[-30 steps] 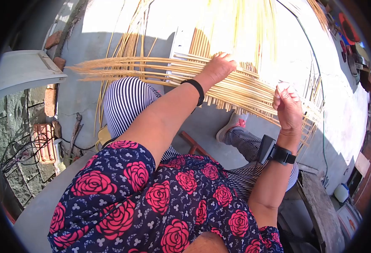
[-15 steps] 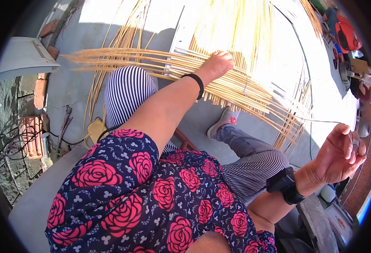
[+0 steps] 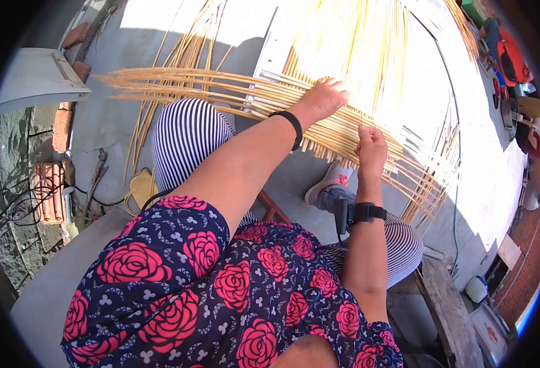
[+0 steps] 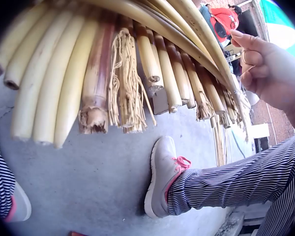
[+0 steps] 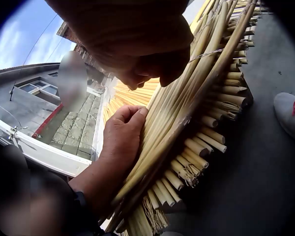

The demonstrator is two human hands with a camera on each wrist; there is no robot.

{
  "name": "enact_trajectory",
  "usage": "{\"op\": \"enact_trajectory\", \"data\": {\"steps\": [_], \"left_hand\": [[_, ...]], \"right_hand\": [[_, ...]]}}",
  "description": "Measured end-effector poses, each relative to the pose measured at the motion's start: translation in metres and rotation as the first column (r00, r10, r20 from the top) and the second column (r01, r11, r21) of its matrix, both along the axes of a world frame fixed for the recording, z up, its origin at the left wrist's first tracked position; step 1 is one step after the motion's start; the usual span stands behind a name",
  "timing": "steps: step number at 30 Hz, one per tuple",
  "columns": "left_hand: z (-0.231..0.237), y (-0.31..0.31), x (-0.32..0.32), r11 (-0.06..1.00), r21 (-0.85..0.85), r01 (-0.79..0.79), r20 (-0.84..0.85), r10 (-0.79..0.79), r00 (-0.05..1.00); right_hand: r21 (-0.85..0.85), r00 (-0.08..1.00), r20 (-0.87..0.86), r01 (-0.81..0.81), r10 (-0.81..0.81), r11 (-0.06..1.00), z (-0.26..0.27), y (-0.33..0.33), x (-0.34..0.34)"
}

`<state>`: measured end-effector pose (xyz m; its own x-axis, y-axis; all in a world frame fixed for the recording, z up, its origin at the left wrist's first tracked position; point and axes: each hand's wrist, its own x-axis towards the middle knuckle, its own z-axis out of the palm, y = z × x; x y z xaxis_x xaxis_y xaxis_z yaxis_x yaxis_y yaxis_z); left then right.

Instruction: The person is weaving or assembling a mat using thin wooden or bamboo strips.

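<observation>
Long pale stalks (image 3: pixel 239 92) with feathery tips at the left lie crosswise over a row of other stalks, whose cut ends (image 4: pixel 174 93) point toward the person. The left hand (image 3: pixel 325 101) grips the crosswise bundle near its middle; in the right wrist view this hand (image 5: pixel 122 137) has thumb and forefinger against the stalks. Just right of it, the right hand (image 3: pixel 371 150) is held over the bundle with curled fingers, pinching a thin thread. That thread (image 5: pixel 206 54) runs onto the stalks in the right wrist view. In the left wrist view the right hand (image 4: pixel 273 71) appears beside the bundle.
Loose stalks (image 3: pixel 187 58) lie on the floor at the back left. A white panel (image 3: pixel 264 52) is under the row. A white cabinet-like object (image 3: pixel 40 80) stands left, a wooden plank (image 3: pixel 448 306) lower right. The person's shoe (image 3: pixel 334 178) is below the bundle.
The right hand swung far out to the right with the thread stretched behind it, then came back beside the left hand. The left hand has stayed on the bundle.
</observation>
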<state>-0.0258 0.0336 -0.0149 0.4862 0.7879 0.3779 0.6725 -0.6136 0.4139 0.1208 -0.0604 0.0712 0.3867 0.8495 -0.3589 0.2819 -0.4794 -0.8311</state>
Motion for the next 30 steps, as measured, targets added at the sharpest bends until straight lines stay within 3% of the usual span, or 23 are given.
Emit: {"op": "enact_trajectory", "data": {"steps": [3,6,21,30], "left_hand": [[0.003,-0.003,0.000,1.000,0.000,0.002,-0.004,-0.002,1.000],[0.008,-0.003,0.000,1.000,-0.009,0.004,0.026,-0.003,1.000],[0.006,-0.001,-0.002,0.999,-0.032,0.022,0.064,-0.020,0.998],[0.006,0.000,-0.002,0.998,-0.059,0.030,0.049,-0.027,0.998]], "right_hand": [[-0.059,0.949,0.305,-0.061,0.076,0.996,-0.029,-0.003,-0.004],[-0.023,0.933,0.354,-0.065,0.069,0.998,-0.042,0.002,-0.003],[-0.077,0.894,0.432,-0.091,0.115,0.993,-0.048,0.006,-0.003],[-0.025,0.956,0.286,-0.068,0.073,0.997,-0.063,0.010,0.005]]}}
